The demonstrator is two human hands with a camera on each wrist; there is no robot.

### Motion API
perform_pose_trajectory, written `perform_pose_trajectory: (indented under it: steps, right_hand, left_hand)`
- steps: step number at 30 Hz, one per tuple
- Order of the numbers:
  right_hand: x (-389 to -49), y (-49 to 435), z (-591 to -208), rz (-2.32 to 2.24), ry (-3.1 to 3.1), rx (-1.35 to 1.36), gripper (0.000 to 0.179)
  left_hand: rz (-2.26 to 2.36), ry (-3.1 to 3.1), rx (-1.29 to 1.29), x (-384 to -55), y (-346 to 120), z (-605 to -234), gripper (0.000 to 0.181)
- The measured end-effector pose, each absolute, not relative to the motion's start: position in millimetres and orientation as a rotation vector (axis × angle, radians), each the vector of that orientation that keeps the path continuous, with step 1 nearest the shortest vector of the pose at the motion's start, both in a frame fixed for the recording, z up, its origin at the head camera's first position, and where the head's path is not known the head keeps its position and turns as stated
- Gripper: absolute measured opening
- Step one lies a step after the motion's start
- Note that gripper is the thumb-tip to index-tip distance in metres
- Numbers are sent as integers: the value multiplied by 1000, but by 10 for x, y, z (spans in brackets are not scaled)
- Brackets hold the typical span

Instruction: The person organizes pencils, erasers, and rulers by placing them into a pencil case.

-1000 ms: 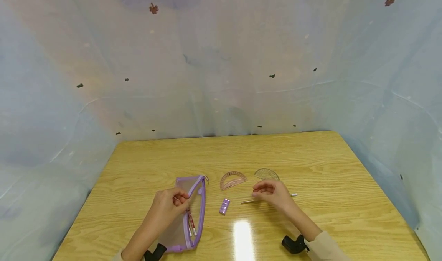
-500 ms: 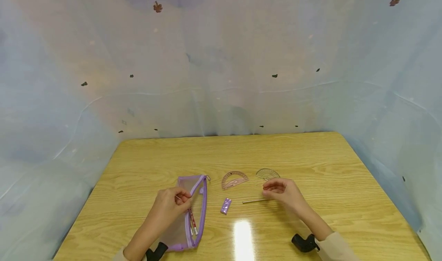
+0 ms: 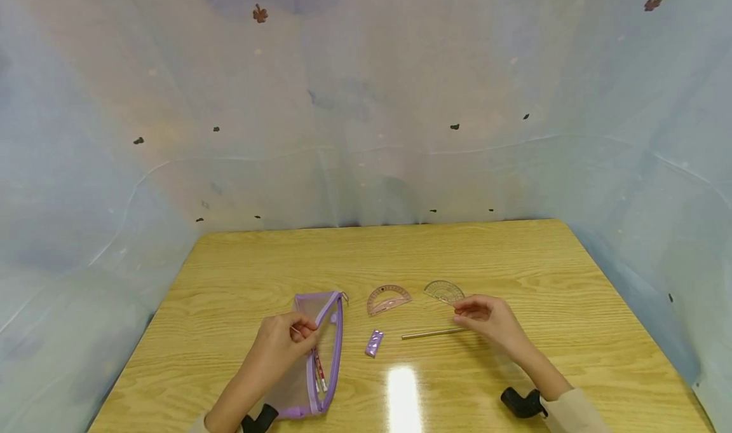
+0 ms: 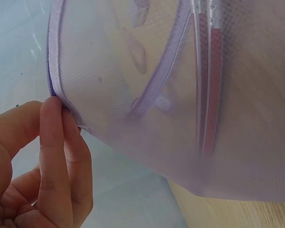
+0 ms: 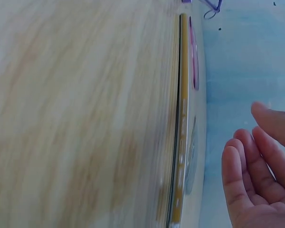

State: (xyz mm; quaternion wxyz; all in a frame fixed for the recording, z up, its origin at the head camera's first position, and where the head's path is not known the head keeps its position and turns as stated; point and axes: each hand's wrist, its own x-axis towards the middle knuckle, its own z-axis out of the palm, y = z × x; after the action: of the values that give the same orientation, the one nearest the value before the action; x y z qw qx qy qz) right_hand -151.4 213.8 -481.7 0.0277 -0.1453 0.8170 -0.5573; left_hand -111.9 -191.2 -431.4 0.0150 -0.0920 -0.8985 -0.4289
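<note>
My left hand (image 3: 286, 341) pinches the zip edge of a see-through purple mesh pencil case (image 3: 338, 357), whose mouth gapes. Inside lie red-patterned pencils (image 4: 213, 80), seen through the mesh in the left wrist view. My right hand (image 3: 488, 322) hovers above the right part of a gold pencil (image 3: 429, 334) lying on the table, and hides its far end. In the right wrist view, the thumb stands apart from the loosely bent fingers (image 5: 235, 175), with nothing between them.
A small purple wrapped piece (image 3: 374, 343) lies between case and pencil. Behind are a pink protractor (image 3: 389, 302) and a clear protractor (image 3: 443, 289), the latter close to my right fingertips. The wooden table (image 3: 366, 248) ends at a pale cloth backdrop (image 3: 372, 102).
My right hand has moved rightward above the pencil, uncovering more of its left part and hiding its right end. My left hand keeps its pinch on the case; the view has shifted slightly.
</note>
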Motion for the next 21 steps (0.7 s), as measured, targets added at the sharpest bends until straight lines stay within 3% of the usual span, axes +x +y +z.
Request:
perform_pose_trajectory:
  steps: [21]
  right_hand:
    - [-1501, 2424, -4893, -1437, 2854, -705, 24]
  left_hand:
    - [-1320, -2796, -297, -1141, -1930, -4323, 8]
